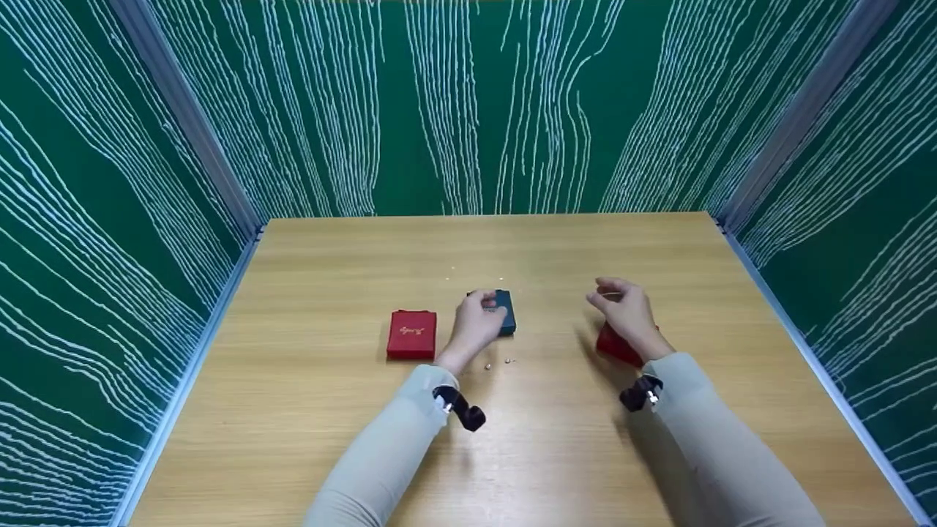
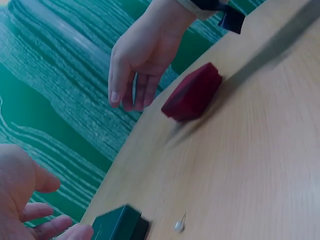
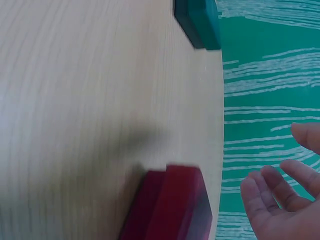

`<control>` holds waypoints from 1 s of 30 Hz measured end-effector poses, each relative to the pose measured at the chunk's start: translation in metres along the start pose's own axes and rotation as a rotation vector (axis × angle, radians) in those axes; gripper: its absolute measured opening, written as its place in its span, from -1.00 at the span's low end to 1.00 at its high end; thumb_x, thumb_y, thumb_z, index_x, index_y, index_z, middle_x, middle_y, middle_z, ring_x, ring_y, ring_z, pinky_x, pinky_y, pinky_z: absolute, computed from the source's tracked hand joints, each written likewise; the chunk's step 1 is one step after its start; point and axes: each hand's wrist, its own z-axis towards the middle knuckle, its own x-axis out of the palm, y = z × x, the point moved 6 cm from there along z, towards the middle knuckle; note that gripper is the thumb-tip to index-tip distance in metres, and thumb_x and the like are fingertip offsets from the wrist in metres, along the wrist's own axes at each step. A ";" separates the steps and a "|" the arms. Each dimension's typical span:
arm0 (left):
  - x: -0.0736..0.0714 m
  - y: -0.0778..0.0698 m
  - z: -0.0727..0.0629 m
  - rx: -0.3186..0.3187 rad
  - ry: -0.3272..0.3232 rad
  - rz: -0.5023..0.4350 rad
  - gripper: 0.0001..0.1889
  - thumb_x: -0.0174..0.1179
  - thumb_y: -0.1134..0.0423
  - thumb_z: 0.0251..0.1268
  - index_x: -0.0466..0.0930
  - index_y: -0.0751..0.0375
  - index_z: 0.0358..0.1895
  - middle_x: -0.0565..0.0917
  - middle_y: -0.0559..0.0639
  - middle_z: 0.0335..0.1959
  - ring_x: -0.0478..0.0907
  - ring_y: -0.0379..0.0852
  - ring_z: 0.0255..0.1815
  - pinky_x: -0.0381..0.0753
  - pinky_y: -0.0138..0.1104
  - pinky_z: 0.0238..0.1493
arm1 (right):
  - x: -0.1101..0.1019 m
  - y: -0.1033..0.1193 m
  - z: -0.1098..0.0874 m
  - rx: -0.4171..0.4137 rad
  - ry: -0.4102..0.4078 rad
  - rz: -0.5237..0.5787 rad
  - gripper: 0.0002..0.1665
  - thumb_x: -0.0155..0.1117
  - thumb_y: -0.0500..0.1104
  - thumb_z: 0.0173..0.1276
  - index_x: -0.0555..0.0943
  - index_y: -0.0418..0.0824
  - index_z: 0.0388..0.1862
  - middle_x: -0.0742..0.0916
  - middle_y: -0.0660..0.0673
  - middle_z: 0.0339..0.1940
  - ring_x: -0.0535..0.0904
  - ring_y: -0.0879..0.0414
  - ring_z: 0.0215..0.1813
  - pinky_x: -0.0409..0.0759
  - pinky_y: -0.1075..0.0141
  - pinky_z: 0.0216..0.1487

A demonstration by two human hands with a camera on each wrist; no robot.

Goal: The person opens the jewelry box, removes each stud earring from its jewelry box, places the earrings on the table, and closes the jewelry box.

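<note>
In the head view my left hand (image 1: 479, 322) hovers over a dark green box (image 1: 506, 301), partly covering it. Its fingers are loosely bent and grip nothing. A small earring (image 2: 180, 225) lies beside the green box in the left wrist view. My right hand (image 1: 628, 313) hangs above a red box (image 1: 615, 346), which the wrist and forearm partly hide from the head camera. Nothing sits between the relaxed fingers (image 3: 257, 197) of that hand, and the red box stands below it, apart from the fingertips.
Another red box (image 1: 411, 335) with gold lettering lies to the left of my left hand. Small shiny pieces (image 1: 488, 367) are on the wooden table (image 1: 329, 424) nearer to me, and tiny light bits (image 1: 452, 268) lie farther back. Green white-streaked walls (image 1: 468, 110) enclose the table's back and sides.
</note>
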 end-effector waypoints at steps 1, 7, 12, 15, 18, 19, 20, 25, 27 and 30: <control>0.005 -0.002 0.000 0.010 0.007 -0.003 -0.54 0.26 0.40 0.45 0.59 0.49 0.35 0.74 0.35 0.15 0.74 0.18 0.17 0.76 -0.13 0.28 | -0.004 -0.001 0.000 -0.008 -0.009 -0.007 -0.31 0.29 -0.06 0.64 0.46 -0.38 0.59 0.60 -0.46 0.48 0.55 -0.28 0.48 0.58 0.11 0.46; 0.031 -0.010 0.000 0.010 0.078 -0.007 -0.53 0.27 0.36 0.42 0.61 0.39 0.36 0.74 0.22 0.14 0.72 0.06 0.16 0.76 -0.21 0.23 | -0.029 -0.010 -0.004 0.000 -0.042 -0.021 -0.28 0.25 -0.05 0.66 0.41 -0.42 0.61 0.54 -0.50 0.54 0.46 -0.33 0.54 0.49 -0.08 0.55; 0.046 -0.011 0.000 -0.015 0.128 -0.053 -0.56 0.28 0.37 0.44 0.61 0.40 0.33 0.73 0.24 0.15 0.71 0.00 0.15 0.74 -0.27 0.23 | -0.046 -0.022 -0.009 0.069 -0.030 -0.007 -0.22 0.22 -0.01 0.68 0.32 -0.40 0.67 0.43 -0.48 0.64 0.30 -0.37 0.66 0.36 -0.18 0.68; 0.055 -0.010 0.000 -0.007 0.144 -0.071 -0.58 0.28 0.40 0.43 0.62 0.44 0.31 0.74 0.27 0.13 0.72 0.00 0.12 0.75 -0.30 0.20 | -0.052 -0.031 -0.012 0.108 -0.038 -0.004 -0.21 0.22 -0.02 0.68 0.30 -0.41 0.68 0.39 -0.49 0.66 0.24 -0.40 0.69 0.30 -0.21 0.71; 0.066 -0.010 -0.001 -0.002 0.170 -0.075 -0.59 0.28 0.40 0.45 0.61 0.44 0.31 0.74 0.30 0.16 0.72 0.01 0.14 0.76 -0.30 0.22 | -0.057 -0.039 -0.015 0.152 -0.041 0.003 -0.20 0.21 -0.02 0.68 0.27 -0.41 0.70 0.35 -0.48 0.69 0.19 -0.40 0.71 0.27 -0.23 0.72; 0.069 -0.009 -0.001 -0.001 0.181 -0.077 -0.59 0.29 0.40 0.45 0.61 0.44 0.31 0.74 0.30 0.17 0.72 0.02 0.15 0.76 -0.30 0.22 | -0.058 -0.043 -0.016 0.170 -0.041 0.005 -0.19 0.20 -0.01 0.68 0.26 -0.40 0.70 0.33 -0.48 0.70 0.19 -0.40 0.71 0.27 -0.23 0.72; 0.073 -0.008 -0.002 -0.001 0.191 -0.081 -0.58 0.29 0.40 0.45 0.61 0.44 0.31 0.73 0.31 0.17 0.73 0.04 0.16 0.76 -0.30 0.23 | -0.059 -0.046 -0.017 0.189 -0.038 0.010 -0.19 0.19 -0.01 0.69 0.24 -0.40 0.71 0.32 -0.47 0.71 0.19 -0.40 0.71 0.28 -0.23 0.72; 0.093 -0.005 -0.004 -0.010 0.235 -0.105 -0.54 0.30 0.39 0.45 0.58 0.46 0.36 0.73 0.30 0.19 0.73 0.03 0.16 0.75 -0.33 0.24 | -0.062 -0.061 -0.023 0.280 -0.028 0.027 -0.16 0.15 0.00 0.71 0.17 -0.40 0.74 0.27 -0.48 0.73 0.26 -0.36 0.68 0.34 -0.18 0.71; 0.100 -0.003 -0.004 -0.017 0.245 -0.115 -0.53 0.30 0.38 0.46 0.58 0.46 0.37 0.74 0.27 0.17 0.74 0.00 0.14 0.75 -0.34 0.20 | -0.062 -0.065 -0.024 0.301 -0.031 0.046 -0.16 0.15 -0.03 0.71 0.15 -0.41 0.74 0.28 -0.48 0.73 0.27 -0.34 0.68 0.34 -0.15 0.72; 0.110 0.002 -0.006 -0.044 0.261 -0.135 -0.53 0.30 0.37 0.47 0.57 0.45 0.38 0.75 0.20 0.13 0.73 -0.04 0.08 0.82 -0.28 0.09 | -0.062 -0.069 -0.024 0.321 -0.029 0.061 -0.15 0.15 -0.06 0.69 0.13 -0.43 0.74 0.30 -0.49 0.72 0.26 -0.32 0.70 0.32 -0.13 0.73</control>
